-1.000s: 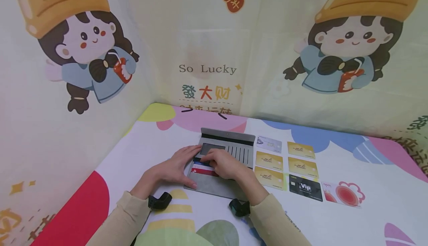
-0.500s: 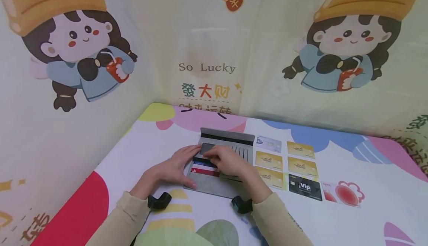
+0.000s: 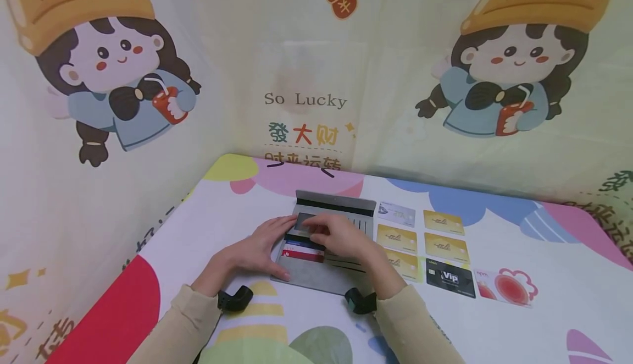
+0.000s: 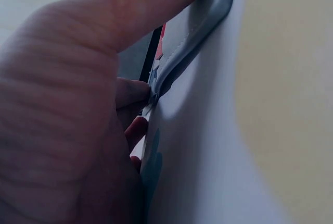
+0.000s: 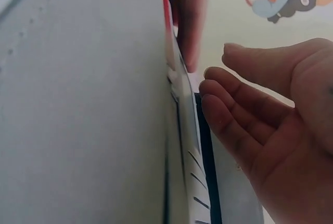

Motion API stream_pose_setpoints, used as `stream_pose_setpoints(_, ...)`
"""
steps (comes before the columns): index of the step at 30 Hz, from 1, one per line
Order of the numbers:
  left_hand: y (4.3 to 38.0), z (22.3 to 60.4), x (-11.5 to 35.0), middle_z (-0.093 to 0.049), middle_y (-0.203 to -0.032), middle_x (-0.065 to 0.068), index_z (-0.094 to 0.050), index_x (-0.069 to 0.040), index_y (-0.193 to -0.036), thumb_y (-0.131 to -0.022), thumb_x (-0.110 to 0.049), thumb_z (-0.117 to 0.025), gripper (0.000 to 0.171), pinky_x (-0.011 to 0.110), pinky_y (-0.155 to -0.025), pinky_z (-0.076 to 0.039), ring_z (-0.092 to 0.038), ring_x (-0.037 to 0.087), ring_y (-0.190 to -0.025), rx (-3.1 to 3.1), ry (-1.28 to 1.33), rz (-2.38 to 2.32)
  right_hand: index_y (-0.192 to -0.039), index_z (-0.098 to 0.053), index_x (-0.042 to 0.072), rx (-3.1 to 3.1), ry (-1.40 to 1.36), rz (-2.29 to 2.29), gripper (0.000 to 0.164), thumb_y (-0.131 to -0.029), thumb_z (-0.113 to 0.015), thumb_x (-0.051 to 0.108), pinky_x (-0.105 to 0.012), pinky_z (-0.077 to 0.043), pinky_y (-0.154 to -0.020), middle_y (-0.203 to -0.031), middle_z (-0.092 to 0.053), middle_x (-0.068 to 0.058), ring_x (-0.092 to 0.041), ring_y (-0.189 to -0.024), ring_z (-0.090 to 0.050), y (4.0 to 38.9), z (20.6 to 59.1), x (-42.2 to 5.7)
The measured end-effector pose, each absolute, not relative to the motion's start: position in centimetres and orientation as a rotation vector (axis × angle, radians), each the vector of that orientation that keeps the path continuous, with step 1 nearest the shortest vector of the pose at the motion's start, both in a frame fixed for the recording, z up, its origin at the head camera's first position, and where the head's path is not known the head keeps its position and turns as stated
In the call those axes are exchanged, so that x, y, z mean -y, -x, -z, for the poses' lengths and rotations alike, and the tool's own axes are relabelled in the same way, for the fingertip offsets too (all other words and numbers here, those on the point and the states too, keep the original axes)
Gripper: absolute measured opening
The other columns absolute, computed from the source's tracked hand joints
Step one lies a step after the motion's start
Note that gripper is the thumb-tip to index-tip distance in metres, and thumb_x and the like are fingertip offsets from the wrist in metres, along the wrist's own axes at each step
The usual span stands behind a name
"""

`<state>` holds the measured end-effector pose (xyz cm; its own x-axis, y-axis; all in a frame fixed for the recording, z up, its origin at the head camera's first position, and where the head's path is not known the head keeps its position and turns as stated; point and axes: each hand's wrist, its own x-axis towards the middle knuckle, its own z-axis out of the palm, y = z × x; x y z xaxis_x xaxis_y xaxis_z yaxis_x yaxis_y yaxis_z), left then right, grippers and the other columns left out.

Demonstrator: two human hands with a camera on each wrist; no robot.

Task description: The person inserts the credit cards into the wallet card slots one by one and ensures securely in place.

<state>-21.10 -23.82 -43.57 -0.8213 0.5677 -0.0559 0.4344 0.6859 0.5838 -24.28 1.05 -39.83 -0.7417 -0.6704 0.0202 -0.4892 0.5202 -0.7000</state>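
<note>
A grey card wallet (image 3: 316,277) lies unfolded on the table, its far flap raised. Red-and-white cards (image 3: 301,253) show in its left slots, below a dark window pocket (image 3: 304,222). My left hand (image 3: 257,247) rests along the wallet's left edge, fingers reaching toward the far side and thumb at the near corner. In the left wrist view the thumb lies over the wallet's edge (image 4: 213,13). Over the middle of the wallet hovers my right hand (image 3: 341,236). The right wrist view shows its loosely bent fingers (image 5: 239,109) holding nothing, with the thumb apart.
Right of the wallet lie several gold cards (image 3: 444,247), a silver card (image 3: 397,214), a black Vip card (image 3: 450,278) and a pink-and-white card (image 3: 504,288). A printed cloth covers the table. Behind stands a cartoon-printed backdrop (image 3: 306,67).
My right hand has drawn back from the red-and-white cards, up and slightly right, leaving more of them in sight. My left hand has stayed at the wallet's edge.
</note>
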Motion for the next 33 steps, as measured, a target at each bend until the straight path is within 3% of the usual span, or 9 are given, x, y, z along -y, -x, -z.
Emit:
stream_pose_setpoints(11,21.0,43.5,23.8,-0.019,-0.166,0.007,-0.023,-0.008,-0.161,-0.071,-0.053,-0.086,0.118,0.06,-0.117,-0.018,-0.015,0.032,-0.149,-2.668,-0.773,-0.813,-0.129,-0.068,0.007,-2.481,1.011,1.169,0.035,-0.094,-0.073,0.012,-0.03,-0.055,-0.085,-0.109,-0.068,-0.003,-0.016,-0.093,-0.061,24.6,39.2,-2.3)
stream_pose_setpoints(25,21.2,43.6,23.9,-0.018,-0.167,0.004,-0.023,-0.012,-0.162,-0.069,-0.053,-0.087,0.119,0.061,-0.118,-0.017,-0.014,0.03,-0.15,-2.671,-0.751,-0.847,-0.128,-0.066,0.0,-2.491,1.069,1.215,0.039,-0.093,-0.074,0.015,-0.044,-0.055,-0.09,-0.119,-0.067,-0.015,-0.024,-0.099,-0.063,25.1,38.3,-5.2)
stream_pose_setpoints(33,21.1,43.8,23.9,-0.02,-0.166,0.008,-0.025,-0.008,-0.16,-0.069,-0.053,-0.086,0.119,0.062,-0.117,-0.017,-0.016,0.034,-0.149,-2.683,-0.8,-0.855,-0.127,-0.065,-0.002,-2.513,1.027,1.21,0.04,-0.092,-0.076,0.015,-0.045,-0.055,-0.09,-0.12,-0.066,-0.016,-0.027,-0.101,-0.063,24.7,38.0,-7.8)
